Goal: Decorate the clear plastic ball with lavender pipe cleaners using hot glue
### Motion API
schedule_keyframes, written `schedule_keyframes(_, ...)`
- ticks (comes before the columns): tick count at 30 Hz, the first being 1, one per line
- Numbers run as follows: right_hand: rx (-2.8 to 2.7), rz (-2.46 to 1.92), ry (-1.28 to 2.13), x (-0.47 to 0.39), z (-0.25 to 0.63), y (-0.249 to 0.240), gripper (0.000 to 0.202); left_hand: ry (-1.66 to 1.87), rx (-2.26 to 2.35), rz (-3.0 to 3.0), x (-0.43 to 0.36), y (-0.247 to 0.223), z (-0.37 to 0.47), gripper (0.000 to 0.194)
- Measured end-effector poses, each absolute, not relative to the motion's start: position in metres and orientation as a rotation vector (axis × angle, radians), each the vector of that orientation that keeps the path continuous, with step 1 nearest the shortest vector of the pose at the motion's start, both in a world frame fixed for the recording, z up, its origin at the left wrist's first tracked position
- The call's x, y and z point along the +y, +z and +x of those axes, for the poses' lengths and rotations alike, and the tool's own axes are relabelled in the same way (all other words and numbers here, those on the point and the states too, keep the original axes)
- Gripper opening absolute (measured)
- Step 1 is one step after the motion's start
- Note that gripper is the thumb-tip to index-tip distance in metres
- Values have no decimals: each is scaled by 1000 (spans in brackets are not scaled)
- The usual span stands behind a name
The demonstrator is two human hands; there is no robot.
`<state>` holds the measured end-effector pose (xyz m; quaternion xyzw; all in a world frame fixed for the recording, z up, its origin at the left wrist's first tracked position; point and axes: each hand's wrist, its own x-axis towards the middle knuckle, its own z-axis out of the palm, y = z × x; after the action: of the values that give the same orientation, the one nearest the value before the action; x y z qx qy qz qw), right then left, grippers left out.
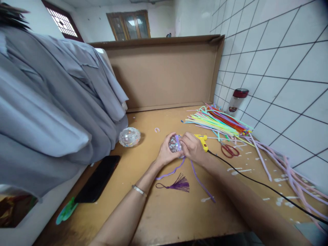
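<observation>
My left hand (166, 149) is wrapped around a clear, sparkling ball (174, 145). A band of purple pipe cleaner (177, 141) runs across the ball. Against the ball's right side, my right hand (191, 146) is closed, its fingertips pinching at the purple pipe cleaner. Two purple lengths trail below the hands on the table. In front of them lies a purple tassel (179, 183) with a looped cord. Just beyond my right hand a yellow glue gun (203, 141) lies partly hidden.
A clear faceted bowl-like piece (129, 137) sits left, near a black phone (98, 179). Colourful pipe cleaners (217, 121) and red-handled scissors (230, 150) lie right. The glue gun's black cord (256, 180) crosses the table. Behind stand a cardboard panel (164, 75) and a bottle (237, 100).
</observation>
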<state>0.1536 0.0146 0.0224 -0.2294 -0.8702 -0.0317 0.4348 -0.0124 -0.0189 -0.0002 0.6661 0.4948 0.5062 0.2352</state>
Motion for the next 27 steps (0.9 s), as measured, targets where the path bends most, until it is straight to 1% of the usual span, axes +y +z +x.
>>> schedule_keyframes(15,-2158,-561,-130,15,154,21,19,1375,1340,1922,-17,-2,-12,73)
schedule_keyframes(18,-2162,-552,-135,16,154,21,20,1380,1352,1898,-17,-2,-11,76)
schedule_keyframes(23,-2169,-549,-143,17,154,20,21,1374,1373,1816,-18,-4,-12,90)
schedule_keyframes(27,-2186,-551,-154,16,153,20,21,1390,1395,1824,-16,-9,-14,87)
